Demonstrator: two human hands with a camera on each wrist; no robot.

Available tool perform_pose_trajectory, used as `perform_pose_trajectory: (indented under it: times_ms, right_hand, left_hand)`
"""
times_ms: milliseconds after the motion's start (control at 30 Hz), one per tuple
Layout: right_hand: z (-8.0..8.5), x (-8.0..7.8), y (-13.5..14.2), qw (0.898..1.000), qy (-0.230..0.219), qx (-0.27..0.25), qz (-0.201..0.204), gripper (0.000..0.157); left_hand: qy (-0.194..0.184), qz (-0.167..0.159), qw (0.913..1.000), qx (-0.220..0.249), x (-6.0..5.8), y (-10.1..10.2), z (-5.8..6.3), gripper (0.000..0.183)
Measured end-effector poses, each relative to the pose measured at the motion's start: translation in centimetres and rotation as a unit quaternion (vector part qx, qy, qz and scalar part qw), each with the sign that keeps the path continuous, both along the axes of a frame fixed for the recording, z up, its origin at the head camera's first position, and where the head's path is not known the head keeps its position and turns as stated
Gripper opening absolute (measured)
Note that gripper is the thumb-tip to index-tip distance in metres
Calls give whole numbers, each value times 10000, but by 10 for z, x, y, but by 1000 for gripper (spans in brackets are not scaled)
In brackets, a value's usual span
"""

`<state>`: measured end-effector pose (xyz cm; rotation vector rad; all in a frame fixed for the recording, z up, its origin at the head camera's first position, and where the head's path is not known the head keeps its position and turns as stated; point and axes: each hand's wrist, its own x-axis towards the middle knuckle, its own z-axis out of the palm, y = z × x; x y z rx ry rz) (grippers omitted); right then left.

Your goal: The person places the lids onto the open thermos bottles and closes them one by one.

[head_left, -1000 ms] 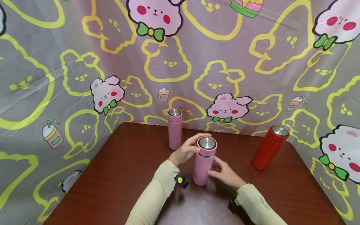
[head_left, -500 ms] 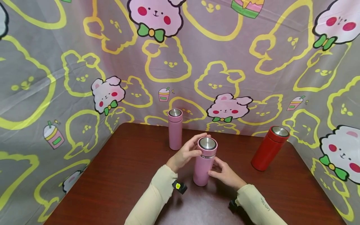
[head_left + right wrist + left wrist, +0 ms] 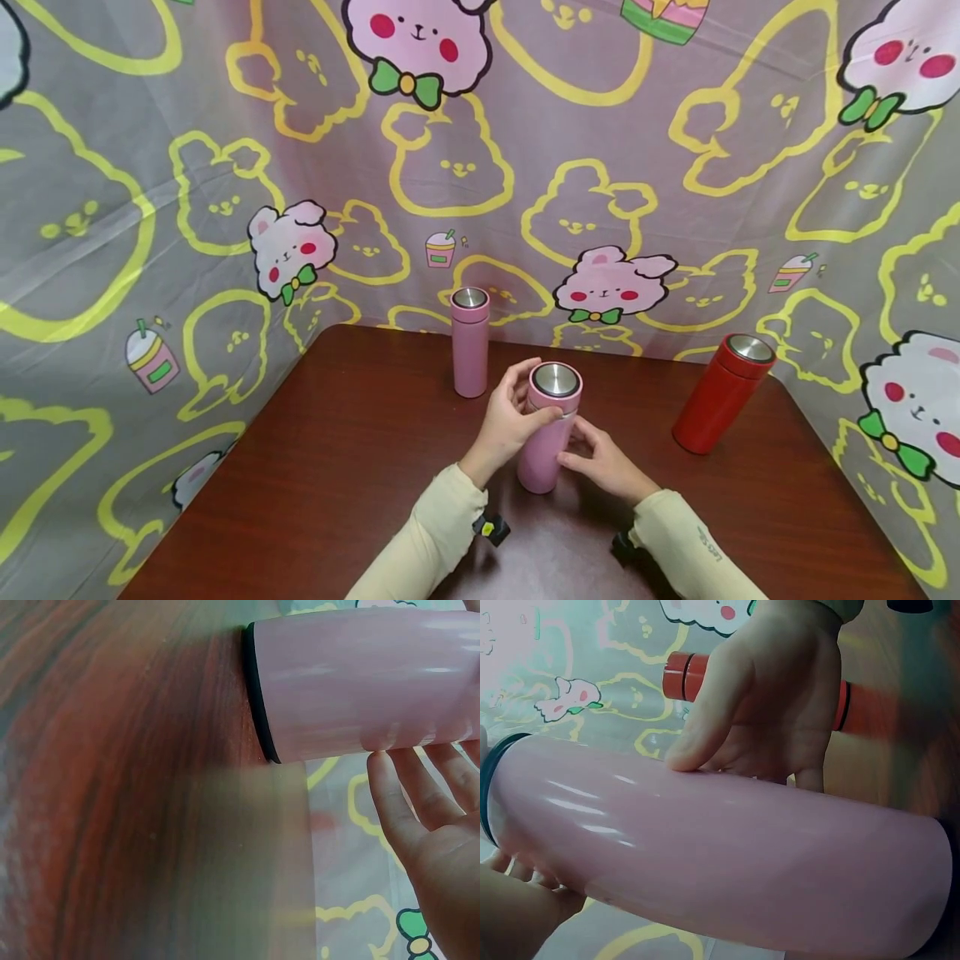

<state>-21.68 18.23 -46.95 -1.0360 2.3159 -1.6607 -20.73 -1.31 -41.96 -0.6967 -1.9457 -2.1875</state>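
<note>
A pink thermos bottle (image 3: 542, 460) with a steel-topped cap (image 3: 557, 381) stands upright on the table. My left hand (image 3: 504, 427) grips it at the cap from the left, its thumb lying across the front near the seam below the cap. From the right, my right hand (image 3: 609, 468) holds the body lower down, thumb in front and fingers behind. The left wrist view shows the body (image 3: 727, 840) close up, with the right hand's thumb touching it. In the right wrist view, the right hand's fingertips meet the body (image 3: 360, 690), and its black base edge faces the wooden surface.
Behind and to the left stands a second pink thermos (image 3: 470, 346). A red thermos (image 3: 722, 396) stands at the right. The dark wooden table (image 3: 315, 467) is enclosed by a cartoon-printed cloth (image 3: 450, 125) at the back and sides.
My left hand has turned around the cap: its thumb has shifted from the cap's left side across the front, below the rim. The right hand and the thermos bottle have stayed nearly in place.
</note>
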Motion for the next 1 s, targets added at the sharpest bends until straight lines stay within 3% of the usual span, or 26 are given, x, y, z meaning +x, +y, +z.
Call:
perform_pose_trajectory:
  times_ms: [267, 500, 667, 800, 1000]
  right_hand:
    - [1, 0, 0, 9999, -119, -63, 74, 58]
    - [-1, -1, 1, 9998, -25, -69, 171, 57]
    - [-18, -12, 5, 9998, -163, -65, 80, 60]
    - [-28, -18, 7, 9997, -215, -81, 38, 61]
    - [-29, -20, 7, 9995, -271, -155, 80, 62]
  left_hand:
    - [16, -87, 10000, -23, -3, -1, -2, 70]
    - [222, -779, 9967, 35, -11, -11, -4, 72]
    - [389, -1237, 9915, 111, -19, -14, -7, 71]
    - [489, -1494, 9874, 159, -24, -13, -10, 58]
    - [565, -1732, 9826, 355, -30, -8, -12, 59]
